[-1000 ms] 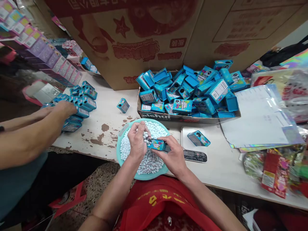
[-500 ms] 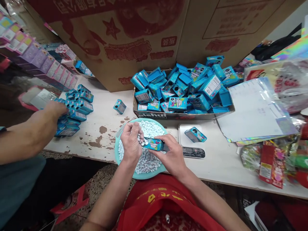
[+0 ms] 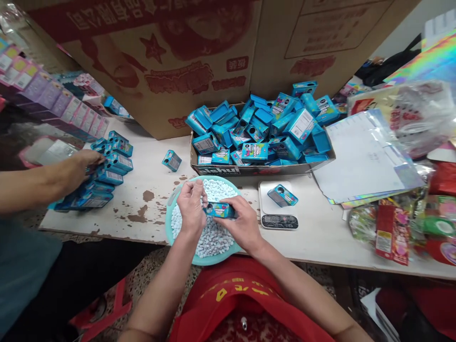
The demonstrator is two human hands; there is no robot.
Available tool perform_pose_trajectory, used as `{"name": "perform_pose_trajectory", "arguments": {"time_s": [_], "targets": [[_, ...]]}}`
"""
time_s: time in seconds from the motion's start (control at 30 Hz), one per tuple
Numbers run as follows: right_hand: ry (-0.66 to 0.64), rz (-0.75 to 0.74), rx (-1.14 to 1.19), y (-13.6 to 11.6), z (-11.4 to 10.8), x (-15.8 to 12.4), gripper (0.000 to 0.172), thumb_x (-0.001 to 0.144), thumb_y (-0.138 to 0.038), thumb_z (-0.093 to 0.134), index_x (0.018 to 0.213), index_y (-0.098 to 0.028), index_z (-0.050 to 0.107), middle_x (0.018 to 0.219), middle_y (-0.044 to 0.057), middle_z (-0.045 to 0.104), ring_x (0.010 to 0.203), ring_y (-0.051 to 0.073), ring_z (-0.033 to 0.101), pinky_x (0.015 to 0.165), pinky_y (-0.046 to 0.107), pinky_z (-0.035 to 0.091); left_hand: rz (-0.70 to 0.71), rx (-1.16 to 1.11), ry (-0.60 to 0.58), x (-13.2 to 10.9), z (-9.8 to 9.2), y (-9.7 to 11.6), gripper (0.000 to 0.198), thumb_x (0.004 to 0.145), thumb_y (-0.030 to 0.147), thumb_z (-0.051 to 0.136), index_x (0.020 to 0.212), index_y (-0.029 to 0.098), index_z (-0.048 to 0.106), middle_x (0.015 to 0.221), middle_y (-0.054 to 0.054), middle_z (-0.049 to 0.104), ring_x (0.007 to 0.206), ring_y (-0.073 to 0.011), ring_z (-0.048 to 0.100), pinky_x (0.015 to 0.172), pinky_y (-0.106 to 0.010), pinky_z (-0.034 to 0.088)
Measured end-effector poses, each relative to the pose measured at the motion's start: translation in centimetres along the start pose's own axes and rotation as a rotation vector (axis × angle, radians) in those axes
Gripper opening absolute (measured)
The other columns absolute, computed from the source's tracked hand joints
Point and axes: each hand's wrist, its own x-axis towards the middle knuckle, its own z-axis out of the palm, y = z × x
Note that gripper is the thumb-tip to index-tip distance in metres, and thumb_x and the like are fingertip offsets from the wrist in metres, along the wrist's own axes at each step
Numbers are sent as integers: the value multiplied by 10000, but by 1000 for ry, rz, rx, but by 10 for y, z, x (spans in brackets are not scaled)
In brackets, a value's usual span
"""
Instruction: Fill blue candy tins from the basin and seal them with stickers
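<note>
My right hand (image 3: 244, 222) grips a small blue candy tin (image 3: 220, 209), tilted on its side over a turquoise bowl (image 3: 168, 218). The tin's dark round opening faces my left hand (image 3: 192, 206). That hand is closed, fingers curled and thumb up, right beside the opening; what it holds, if anything, is hidden. Small white candies (image 3: 217, 242) fill the bowl beneath both hands. To the right, another blue tin (image 3: 282, 195) lies on a white digital scale (image 3: 263, 190).
Behind the bowl stands an open carton (image 3: 228, 170) heaped with blue tins, backed by a large cardboard box (image 3: 199, 109). One tin (image 3: 171, 160) stands alone at left. A co-worker's hand (image 3: 80, 166) is at a group of tins (image 3: 119, 163). Papers (image 3: 363, 156) lie right.
White candies showed between my left hand and the tin's opening; now the opening looks dark. My right hand has drawn slightly left and up with the tin, uncovering the scale's display.
</note>
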Motion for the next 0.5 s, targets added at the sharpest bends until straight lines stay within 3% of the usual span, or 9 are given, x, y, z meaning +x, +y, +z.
{"name": "perform_pose_trajectory", "arguments": {"time_s": [0.17, 0.3, 0.4, 0.5], "targets": [[-49, 8, -34, 9, 4, -3, 341, 649, -237, 782, 949, -218, 620, 885, 32, 631, 873, 211, 582, 756, 335, 463, -116, 189, -181, -5, 0, -4, 341, 647, 397, 745, 670, 167, 495, 459, 70, 449, 349, -37, 370, 301, -136, 246], [-29, 17, 23, 12, -4, -6, 354, 636, -261, 797, 944, -218, 629, 885, 28, 641, 877, 199, 586, 766, 318, 467, -216, 33, -250, -6, 1, 10, 369, 649, 410, 742, 659, 169, 463, 499, 60, 455, 366, -35, 381, 296, -127, 236], [35, 19, 125, 12, -20, -12, 340, 654, -300, 786, 948, -224, 635, 897, 23, 639, 870, 180, 592, 771, 302, 477, -317, -141, -236, 7, -4, 13, 408, 648, 447, 737, 663, 175, 434, 501, 71, 405, 370, -22, 340, 298, -120, 219], [140, 58, 162, 17, -43, -30, 356, 659, -313, 783, 964, -220, 624, 904, 28, 613, 848, 178, 588, 754, 306, 487, -320, -100, -124, 23, -15, -3, 404, 659, 451, 724, 672, 179, 424, 489, 77, 386, 367, -25, 337, 303, -126, 231]]}}
